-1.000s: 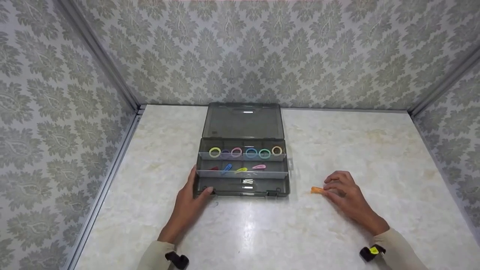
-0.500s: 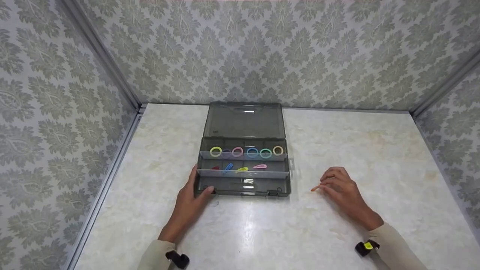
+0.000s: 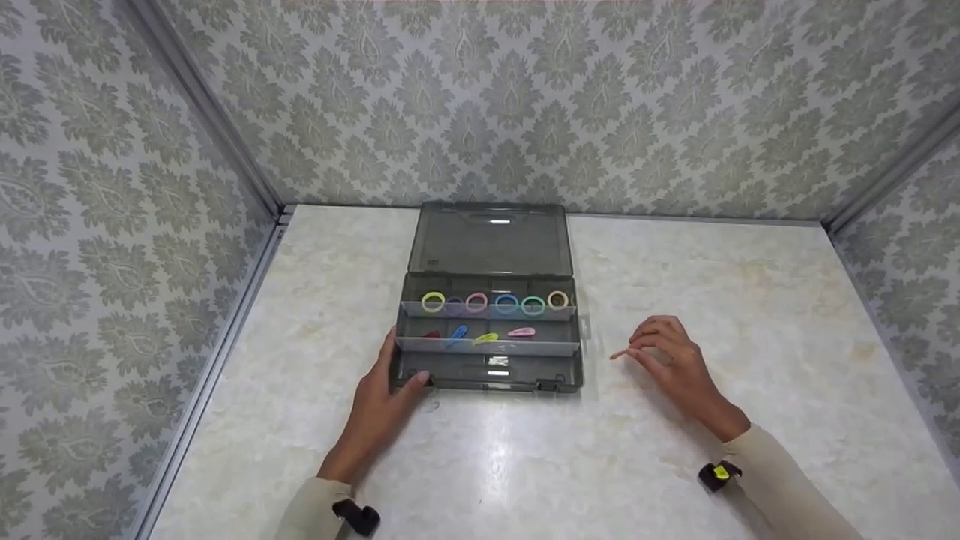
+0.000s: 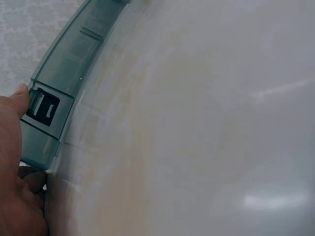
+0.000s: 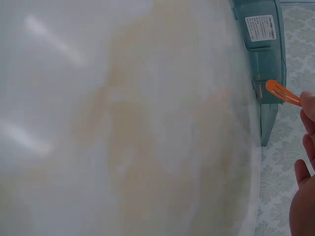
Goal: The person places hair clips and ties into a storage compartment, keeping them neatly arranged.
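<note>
An orange snap hair clip (image 5: pixel 282 92) is pinched between the thumb and fingers of my right hand (image 3: pixel 675 367), just off the right side of the box. My left hand (image 3: pixel 386 397) grips the front left corner of a dark see-through organizer box (image 3: pixel 487 386), thumb over the front rim and fingers along the side. The box's lid (image 3: pixel 491 240) lies back. Its middle row holds hair clips: a red clip (image 3: pixel 432 334), a blue clip (image 3: pixel 457 334), a yellow clip (image 3: pixel 486 338) and a pink clip (image 3: pixel 521 331).
Several hair ties stand in the back row, among them a yellow tie (image 3: pixel 433 302), a blue tie (image 3: pixel 507 304) and a beige tie (image 3: pixel 558 300). The box rests on a pale marbled table (image 3: pixel 712 277). Patterned walls (image 3: pixel 510 97) enclose the back and sides.
My right hand has moved up and left toward the box with the orange hair clip, which has turned edge-on. My left hand keeps its grip on the box corner.
</note>
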Motion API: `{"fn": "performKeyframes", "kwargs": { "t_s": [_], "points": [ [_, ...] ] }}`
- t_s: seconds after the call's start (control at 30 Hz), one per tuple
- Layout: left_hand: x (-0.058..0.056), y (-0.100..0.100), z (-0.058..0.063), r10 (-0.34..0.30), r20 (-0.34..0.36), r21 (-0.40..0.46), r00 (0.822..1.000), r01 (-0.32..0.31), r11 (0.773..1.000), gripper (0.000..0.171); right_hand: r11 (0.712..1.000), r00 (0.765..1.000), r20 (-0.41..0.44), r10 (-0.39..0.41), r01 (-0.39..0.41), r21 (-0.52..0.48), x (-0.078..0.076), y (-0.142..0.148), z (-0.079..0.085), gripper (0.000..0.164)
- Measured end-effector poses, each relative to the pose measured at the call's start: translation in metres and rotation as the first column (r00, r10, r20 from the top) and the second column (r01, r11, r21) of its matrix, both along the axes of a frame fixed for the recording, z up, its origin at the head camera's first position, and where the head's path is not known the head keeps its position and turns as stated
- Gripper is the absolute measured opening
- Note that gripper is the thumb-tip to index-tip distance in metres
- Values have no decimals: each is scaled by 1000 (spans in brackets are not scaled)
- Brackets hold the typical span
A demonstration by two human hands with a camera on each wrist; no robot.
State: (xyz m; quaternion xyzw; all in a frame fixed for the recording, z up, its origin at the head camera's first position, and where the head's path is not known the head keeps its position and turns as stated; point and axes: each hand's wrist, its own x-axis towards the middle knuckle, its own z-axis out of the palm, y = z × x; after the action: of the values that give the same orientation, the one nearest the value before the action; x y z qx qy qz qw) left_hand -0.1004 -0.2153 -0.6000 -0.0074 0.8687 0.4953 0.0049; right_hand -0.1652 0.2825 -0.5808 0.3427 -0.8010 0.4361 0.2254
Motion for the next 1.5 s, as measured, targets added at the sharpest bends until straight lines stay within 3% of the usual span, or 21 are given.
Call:
{"fn": "performKeyframes", "kwargs": {
  "t_s": [0.2,0.37,0.5,1.03,1.5],
  "points": [
    [-1,1,0,7,-5,-1,1000,-7,1000,96,999,999,31,-22,23,-25,-12,-17,12,11],
    [-1,1,0,11,-12,-21,1000,-11,1000,97,999,1000,17,-21,21,-28,-20,-32,21,25],
    [-3,1,0,16,-5,-44,1000,-16,999,98,999,1000,4,-16,16,-34,-28,-43,24,25],
    [-3,1,-1,8,-12,-47,1000,-9,999,98,999,998,14,55,-55,-4,-42,-77,17,16],
    [-2,1,-1,15,-18,-32,1000,-16,999,99,993,993,88,73,-80,85,-40,-91,11,5]
  ]
}}
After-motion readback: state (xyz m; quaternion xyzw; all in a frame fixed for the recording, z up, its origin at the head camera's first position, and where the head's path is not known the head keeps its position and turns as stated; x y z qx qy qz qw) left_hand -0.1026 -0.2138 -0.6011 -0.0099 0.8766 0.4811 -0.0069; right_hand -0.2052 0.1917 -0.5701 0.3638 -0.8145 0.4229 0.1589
